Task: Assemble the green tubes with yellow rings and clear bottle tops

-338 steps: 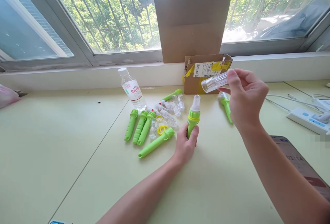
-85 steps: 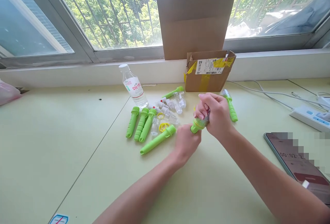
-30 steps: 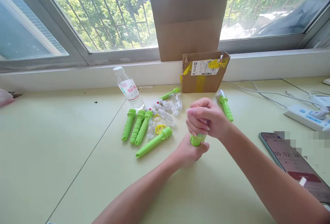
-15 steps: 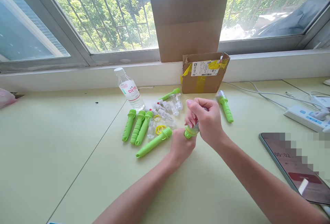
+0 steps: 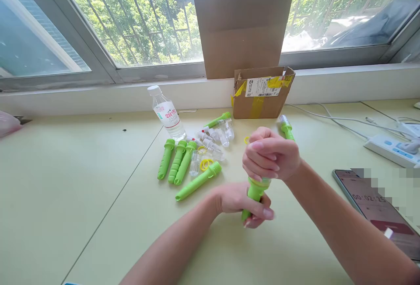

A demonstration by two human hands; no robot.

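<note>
Upright between my hands is a green plastic handle [image 5: 256, 191] with a yellow ring near its top. My left hand [image 5: 236, 198] is wrapped round its lower part. On its upper end my right hand [image 5: 274, 156] is closed; the fingers cover most of what sits there, apart from a clear rim. To the left lie a loose green handle [image 5: 197, 183] with a threaded end and several more like it. Clear ribbed caps [image 5: 194, 163], yellow rings [image 5: 206, 164] and small white pieces with red dots [image 5: 202, 136] are scattered near them. Behind my right hand rests a green handle with a clear cap [image 5: 286, 126].
A water bottle [image 5: 168, 116] stands behind the green handles. An opened cardboard box [image 5: 262, 101] is against the sill. On the right are a phone [image 5: 370, 206] with a running timer, a power strip [image 5: 392, 151] and cables [image 5: 331, 117].
Both hands have shifted slightly right and down. The handle has turned more upright, showing its lower part, and my right hand has rotated on its top. A yellow ring behind has come into view.
</note>
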